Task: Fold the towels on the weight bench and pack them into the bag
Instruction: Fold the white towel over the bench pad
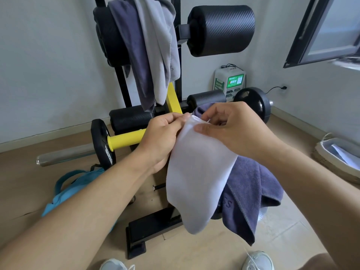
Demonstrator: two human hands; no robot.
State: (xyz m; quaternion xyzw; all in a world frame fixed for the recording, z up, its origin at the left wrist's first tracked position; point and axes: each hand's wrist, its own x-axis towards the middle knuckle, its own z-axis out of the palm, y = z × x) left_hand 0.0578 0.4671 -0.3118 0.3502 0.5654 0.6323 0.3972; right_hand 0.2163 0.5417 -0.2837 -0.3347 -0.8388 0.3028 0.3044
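I hold a white towel (196,176) up in front of me; it hangs down from its top edge. My left hand (161,137) pinches that edge on the left, and my right hand (229,127) pinches it on the right, thumb in front. Behind the white towel a dark blue towel (251,191) lies draped over the low part of the weight bench (153,225). Another dark blue towel (132,51) and a light grey towel (157,43) hang over the bench's upper padded roller. A teal bag (66,191) lies on the floor to the left, partly behind my left forearm.
A weight plate on a yellow bar (103,143) sticks out left of the bench, and a black dumbbell plate (253,104) lies at the back right. A woven basket (339,154) sits on the floor at right. My two shoes (257,260) show at the bottom edge.
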